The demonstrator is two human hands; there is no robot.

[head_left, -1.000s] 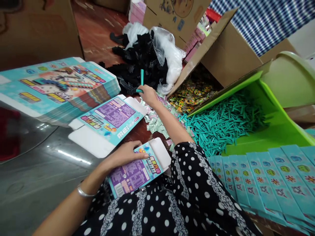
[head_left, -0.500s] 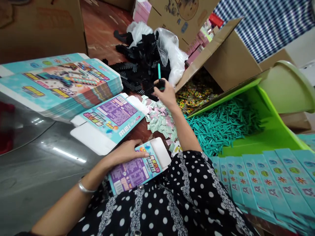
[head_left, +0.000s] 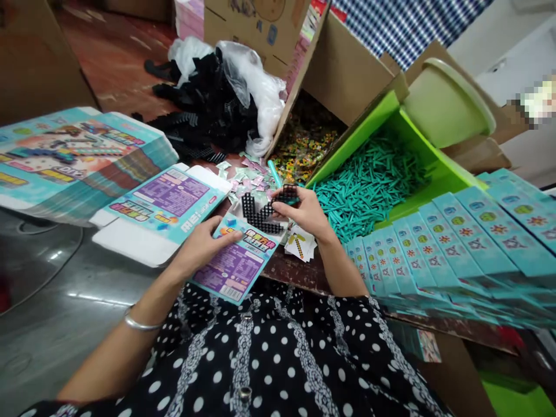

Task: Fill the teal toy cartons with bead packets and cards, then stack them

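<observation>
- The only view is head-worn, looking forward and steeply down past the black cloth garment with white dots (head_left: 269, 359) along the bottom edge.
- The bare left hand (head_left: 203, 242) and bare right hand (head_left: 309, 214) lie near the lens, around mid-frame.
- It takes in shiny grey floor (head_left: 56, 324) at left and, farther off, blue-and-white checked cloth (head_left: 403, 23) at top.

One left hand (head_left: 197, 246) and one right hand (head_left: 309, 213), mine. Held printed carton (head_left: 234, 267): one. Loose open-flapped carton (head_left: 163, 200): one. Silver bangle (head_left: 139, 325) on me: one. Lime-green bin (head_left: 430, 182): one. Pale green tub (head_left: 443, 107): one. Teal sticks (head_left: 376, 179), binned: too many for me to count.
</observation>
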